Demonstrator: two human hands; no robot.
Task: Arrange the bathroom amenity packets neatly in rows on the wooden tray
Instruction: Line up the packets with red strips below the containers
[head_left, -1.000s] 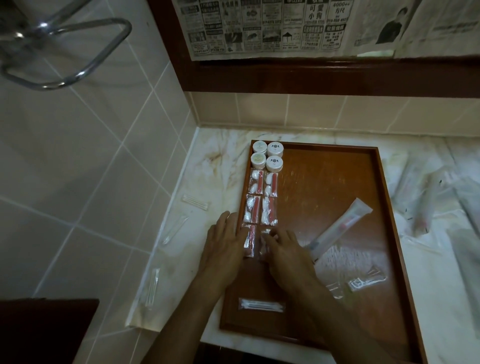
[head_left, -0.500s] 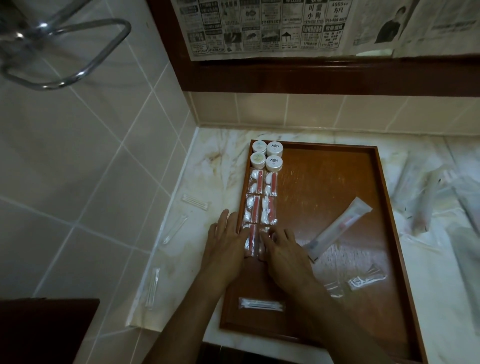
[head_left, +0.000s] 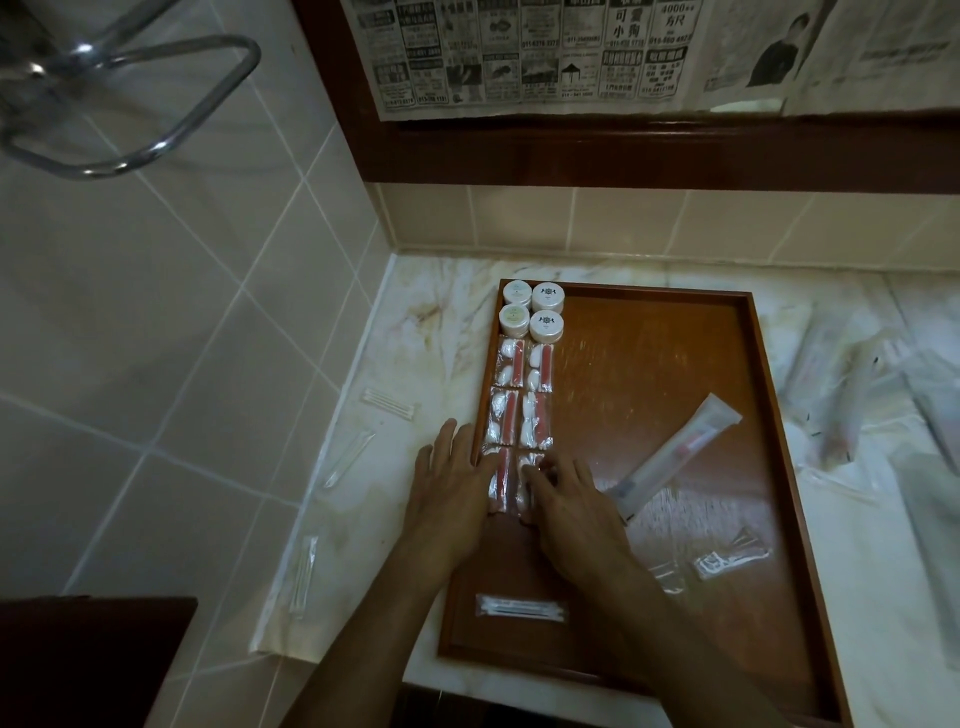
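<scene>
Left hand lies flat with fingers straight and slightly spread, its palm over the left rim of the wooden tray and its fingertips pressing the outer edge of the nearest left packet. Right hand rests palm-down on the tray floor, fingers extended and close together, touching the nearest right packet; neither hand curls round anything. These two packets form the third, nearest pair of a double column running along the tray's left side. The column holds six clear packets in all, each showing white pads beside a red strip: far pair, middle pair, then the pair under the fingers. At the column's head, in the tray's far-left corner, stand four round white jars, two by two, touching. Elsewhere on the tray: one long toothbrush sleeve lying diagonally just right of the right hand, one cotton-swab packet lying crosswise near the front rim, and crumpled clear wrappers toward the front right; their number cannot be told. The tray sits on a marble counter in a tiled corner. Left of the tray, four slim clear packets lie on the counter, one of them near the wall. Right of the tray lie several long sleeves, blurred and uncounted.
</scene>
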